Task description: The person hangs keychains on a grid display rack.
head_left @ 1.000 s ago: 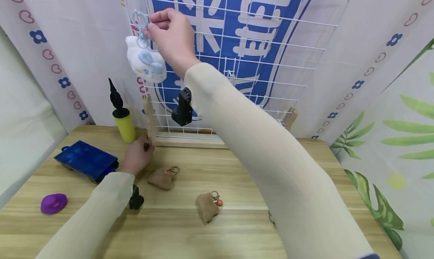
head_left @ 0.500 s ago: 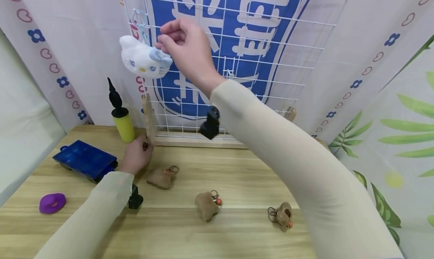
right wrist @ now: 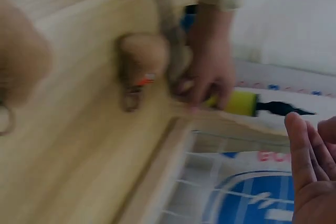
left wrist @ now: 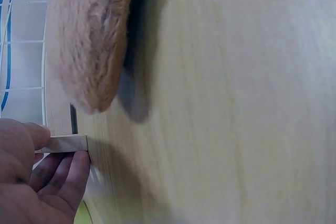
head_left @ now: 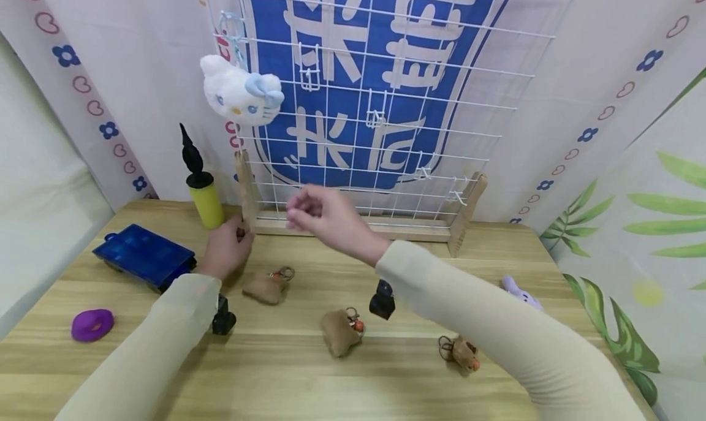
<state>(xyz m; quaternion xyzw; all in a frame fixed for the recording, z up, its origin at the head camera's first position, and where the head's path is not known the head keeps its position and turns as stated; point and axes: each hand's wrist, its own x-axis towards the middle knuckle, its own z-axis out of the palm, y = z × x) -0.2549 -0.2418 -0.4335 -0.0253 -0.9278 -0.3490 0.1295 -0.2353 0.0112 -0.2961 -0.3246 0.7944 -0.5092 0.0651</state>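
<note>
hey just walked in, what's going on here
A person is at a white wire rack, with the left hand gripping its wooden foot. The right hand holds nothing and hangs in the air before the rack's lower part. A white plush cat head with a blue bow hangs at the rack's upper left, as seen in the head view. Three brown plush keyrings lie on the table.

Wood-grain table bears grid rack, brown plushes, purple ring

The cat plush looks fuzzy, the wooden stand matt.
</note>
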